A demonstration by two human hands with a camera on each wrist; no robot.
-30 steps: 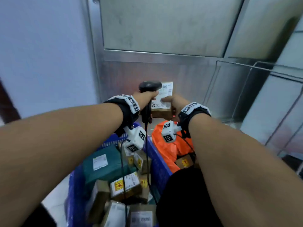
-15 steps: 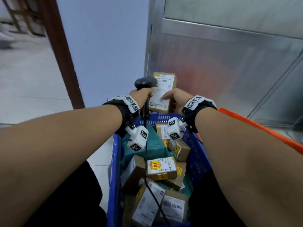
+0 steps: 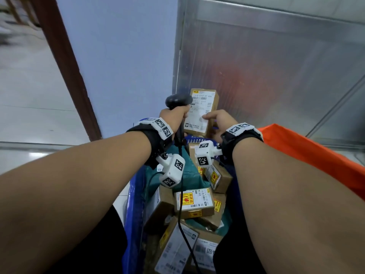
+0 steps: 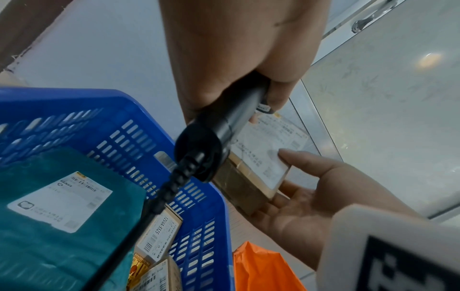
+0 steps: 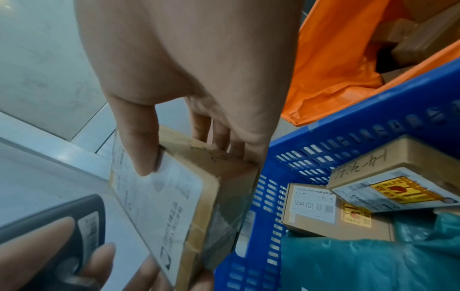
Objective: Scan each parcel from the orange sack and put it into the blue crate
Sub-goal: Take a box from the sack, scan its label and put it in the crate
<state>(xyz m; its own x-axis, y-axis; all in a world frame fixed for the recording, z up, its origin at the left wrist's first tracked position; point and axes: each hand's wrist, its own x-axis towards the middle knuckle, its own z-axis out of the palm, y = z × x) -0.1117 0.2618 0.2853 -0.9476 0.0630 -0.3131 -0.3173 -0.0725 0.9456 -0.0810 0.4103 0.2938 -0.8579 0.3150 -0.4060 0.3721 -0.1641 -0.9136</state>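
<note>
My right hand (image 3: 216, 121) grips a small brown cardboard parcel (image 3: 203, 109) with a white label, thumb on the label (image 5: 159, 189), fingers behind. It is held upright beyond the far end of the blue crate (image 3: 134, 210). My left hand (image 3: 173, 117) holds a black barcode scanner (image 3: 177, 100) by its handle (image 4: 239, 110), right beside the parcel; its cable hangs down into the crate. The crate holds several boxed parcels (image 3: 194, 203) and a teal bag (image 4: 62, 216). The orange sack (image 3: 308, 155) lies to the right, with boxes inside (image 5: 408, 39).
A metal-clad wall (image 3: 266, 66) stands just behind the parcel. A pale blue wall and a brown door frame (image 3: 65, 66) are at the left, with tiled floor (image 3: 29, 95) beyond. My black-clothed legs flank the crate.
My view has swung left from the sack to over the crate. Both hands, still holding scanner and parcel, now hover at the crate's far end; the parcel has risen slightly.
</note>
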